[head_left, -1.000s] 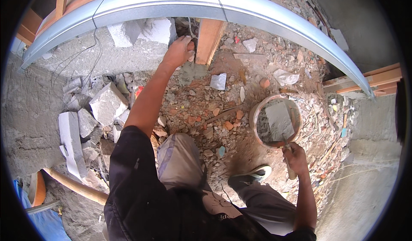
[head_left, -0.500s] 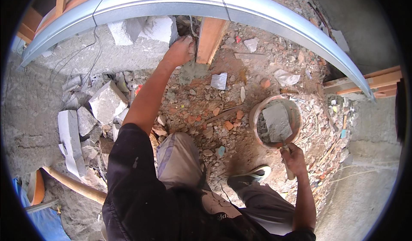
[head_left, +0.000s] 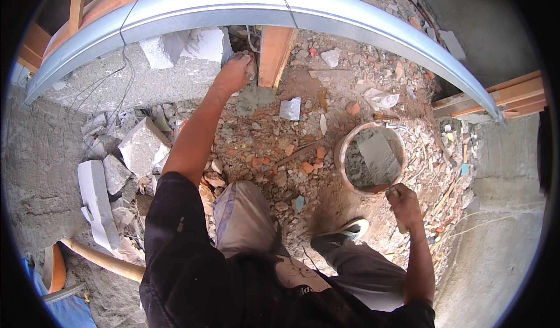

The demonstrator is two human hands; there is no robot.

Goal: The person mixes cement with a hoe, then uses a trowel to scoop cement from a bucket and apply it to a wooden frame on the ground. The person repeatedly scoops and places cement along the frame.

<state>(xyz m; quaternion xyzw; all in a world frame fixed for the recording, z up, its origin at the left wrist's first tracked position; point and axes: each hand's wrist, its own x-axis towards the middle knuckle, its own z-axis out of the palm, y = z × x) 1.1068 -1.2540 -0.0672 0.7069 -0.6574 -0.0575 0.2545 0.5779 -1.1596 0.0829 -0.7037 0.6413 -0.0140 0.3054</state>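
Note:
My right hand [head_left: 403, 204] is wrapped round the handle of a trowel [head_left: 379, 157], whose grey, mortar-smeared blade lies inside a round bucket [head_left: 342, 167]. Wet grey mortar [head_left: 359, 173] fills the bucket around the blade. Up ahead, my left hand [head_left: 238, 71] is closed between a pale broken block [head_left: 209, 43] and an upright wooden post [head_left: 274, 56]. Its fingers curl around something greyish, mostly hidden by the hand. Below that hand, a patch of grey mortar [head_left: 256, 98] sits on the ground at the foot of the post.
A long metal channel [head_left: 251, 14] crosses overhead in front of me, with thin wire hanging from it. Broken blocks [head_left: 143, 147] pile up on the left. Brick rubble [head_left: 262, 147] covers the ground. A wooden handle [head_left: 105, 259] lies at lower left; a concrete wall stands right.
The trowel blade has shifted slightly within the bucket, and my right hand has moved up a little beside its rim. My left hand stays by the post. The whole view has shifted slightly.

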